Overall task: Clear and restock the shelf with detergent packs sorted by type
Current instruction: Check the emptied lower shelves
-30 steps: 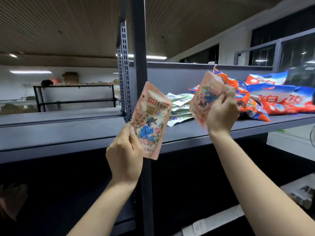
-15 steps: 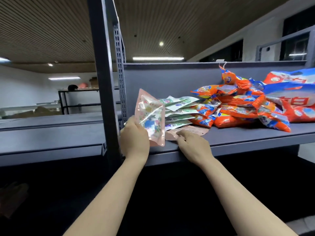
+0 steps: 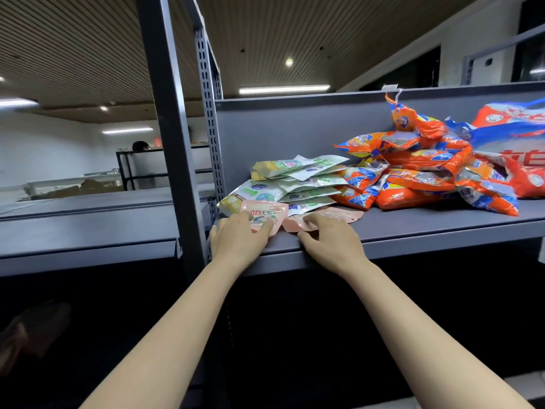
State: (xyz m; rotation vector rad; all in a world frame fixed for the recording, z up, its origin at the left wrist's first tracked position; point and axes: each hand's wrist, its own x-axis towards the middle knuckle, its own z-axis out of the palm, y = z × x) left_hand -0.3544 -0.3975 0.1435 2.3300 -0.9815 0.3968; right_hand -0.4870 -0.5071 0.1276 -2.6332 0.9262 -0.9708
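Two pink detergent packs lie at the front left of the grey shelf (image 3: pixel 413 231). My left hand (image 3: pixel 236 240) holds the left pink pack (image 3: pixel 267 212), thumb across its front; the pack leans on a stack of green-white packs (image 3: pixel 295 184). My right hand (image 3: pixel 330 240) presses its fingertips on the right pink pack (image 3: pixel 339 215), which lies flat. A heap of orange packs (image 3: pixel 413 178) fills the middle of the shelf. Bigger red-blue bags (image 3: pixel 516 128) sit at the far right.
A perforated upright post (image 3: pixel 174 143) stands just left of my left hand. Another grey shelf (image 3: pixel 88 231) extends to the left at the same height. The space under the shelf is dark. A black rack (image 3: pixel 126 169) stands far behind.
My left hand has brought its pink pack from upright in the air down onto the shelf beside the other. The right hand has stayed on its pack.
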